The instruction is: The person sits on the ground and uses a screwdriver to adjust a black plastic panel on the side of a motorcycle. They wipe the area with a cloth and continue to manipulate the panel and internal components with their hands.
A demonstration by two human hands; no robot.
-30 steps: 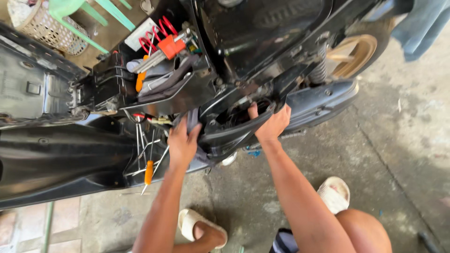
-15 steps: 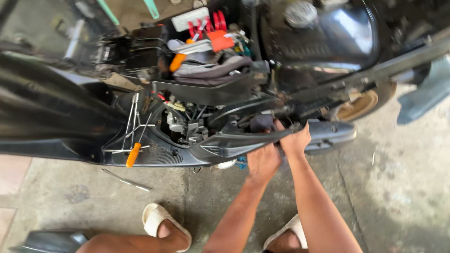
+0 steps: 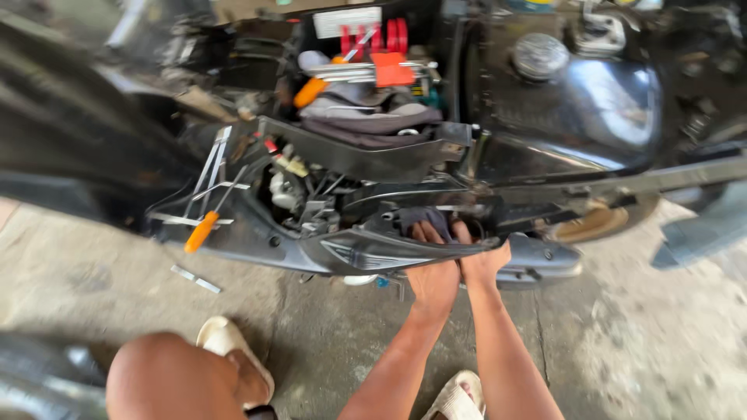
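A black scooter with its seat lifted and bodywork open stands in front of me. My left hand (image 3: 433,278) and my right hand (image 3: 485,261) are side by side at the black side panel (image 3: 350,253), with fingers curled over its upper edge. The fingertips touch a dark cloth-like piece (image 3: 424,217) tucked just behind that edge. Exposed wiring and engine parts (image 3: 299,198) lie to the left of my hands.
An orange-handled screwdriver (image 3: 201,232) and several metal tools (image 3: 212,167) rest on the panel's left end. The open compartment holds red tools (image 3: 383,48) and a grey cloth (image 3: 366,109). A metal strip (image 3: 196,278) lies on the concrete floor. My knee (image 3: 171,375) and sandals (image 3: 233,351) are below.
My left hand has moved right along the panel and now sits against my right hand. The view has swung left, so the scooter's open middle is now centred.
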